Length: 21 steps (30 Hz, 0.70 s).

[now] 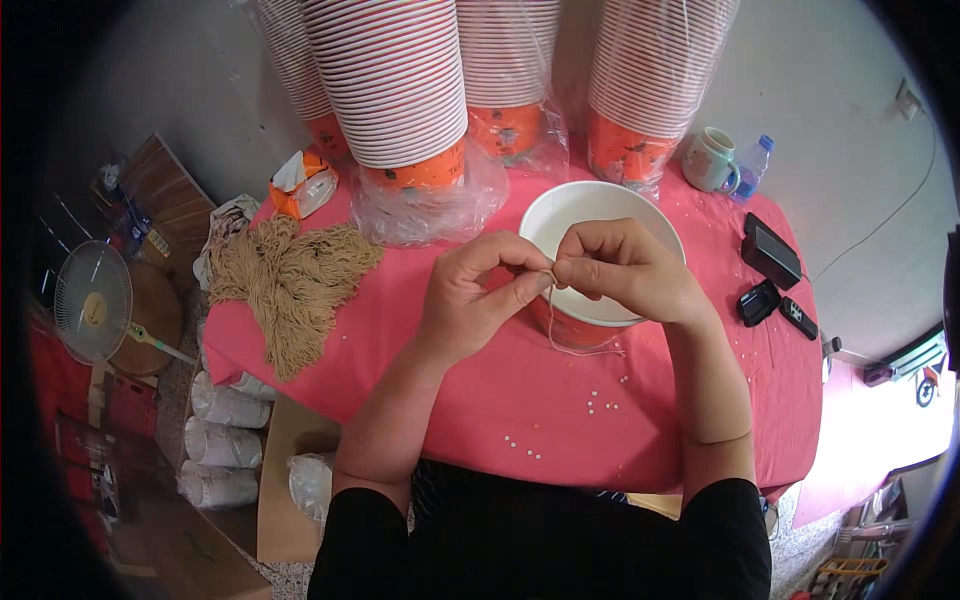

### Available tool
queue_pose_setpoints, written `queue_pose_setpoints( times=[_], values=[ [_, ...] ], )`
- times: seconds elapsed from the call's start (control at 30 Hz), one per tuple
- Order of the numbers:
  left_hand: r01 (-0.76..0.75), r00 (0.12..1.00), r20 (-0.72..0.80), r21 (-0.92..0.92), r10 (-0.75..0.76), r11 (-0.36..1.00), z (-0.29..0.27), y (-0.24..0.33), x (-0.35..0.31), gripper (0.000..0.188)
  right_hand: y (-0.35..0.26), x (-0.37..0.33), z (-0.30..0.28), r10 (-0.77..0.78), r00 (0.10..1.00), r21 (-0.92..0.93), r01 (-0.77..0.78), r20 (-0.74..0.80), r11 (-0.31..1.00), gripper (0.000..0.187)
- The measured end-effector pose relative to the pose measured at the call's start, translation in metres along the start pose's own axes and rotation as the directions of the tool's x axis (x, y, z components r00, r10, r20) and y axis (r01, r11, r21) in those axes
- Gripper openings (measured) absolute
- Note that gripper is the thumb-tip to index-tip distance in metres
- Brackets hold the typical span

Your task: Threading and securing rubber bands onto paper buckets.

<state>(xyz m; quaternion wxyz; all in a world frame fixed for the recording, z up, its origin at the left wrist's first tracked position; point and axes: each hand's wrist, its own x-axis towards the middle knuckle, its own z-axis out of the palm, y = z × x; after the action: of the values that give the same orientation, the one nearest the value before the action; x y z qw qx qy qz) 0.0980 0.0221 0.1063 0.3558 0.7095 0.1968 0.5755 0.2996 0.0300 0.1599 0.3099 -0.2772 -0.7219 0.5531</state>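
My left hand [472,300] and my right hand [630,272] meet fingertip to fingertip, each in a pinch. Between them is a thin pale string [552,325], whose loose end trails down onto the table. Just behind and below my right hand stands a large paper bucket [583,200], white inside and orange outside, upright with its mouth up. A bundle of tan strings [295,285] lies in a heap to the left of my left hand. Small white discs [592,402] are scattered on the red tablecloth near me. The fingers cover the string's upper end.
Tall stacks of paper buckets [385,80], partly in clear plastic, stand along the back of the red-covered table [400,395]. A mug [710,160], a water bottle [755,165] and a black case [770,250] sit at the right. A fan [92,300] stands at the far left.
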Motion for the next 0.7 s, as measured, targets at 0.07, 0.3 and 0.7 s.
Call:
queue_pose_setpoints(
  times=[0.07,0.3,0.7],
  values=[
    [0.025,1.0,-0.011,-0.055,-0.025,0.998,0.0,-0.002,-0.001,0.008,0.002,0.001,-0.003,0.02,1.0,0.005,-0.02,0.015,1.0,0.02],
    [0.285,0.95,-0.056,-0.239,-0.306,0.928,0.005,0.007,-0.001,0.008,0.0,-0.001,0.007,-0.061,0.984,-0.274,0.013,-0.169,0.962,0.018],
    [0.443,0.843,0.029,-0.605,-0.538,0.662,-0.006,-0.002,-0.002,0.007,0.009,0.007,0.03,-0.586,0.79,-0.643,0.356,-0.18,0.678,0.015]
  ],
)
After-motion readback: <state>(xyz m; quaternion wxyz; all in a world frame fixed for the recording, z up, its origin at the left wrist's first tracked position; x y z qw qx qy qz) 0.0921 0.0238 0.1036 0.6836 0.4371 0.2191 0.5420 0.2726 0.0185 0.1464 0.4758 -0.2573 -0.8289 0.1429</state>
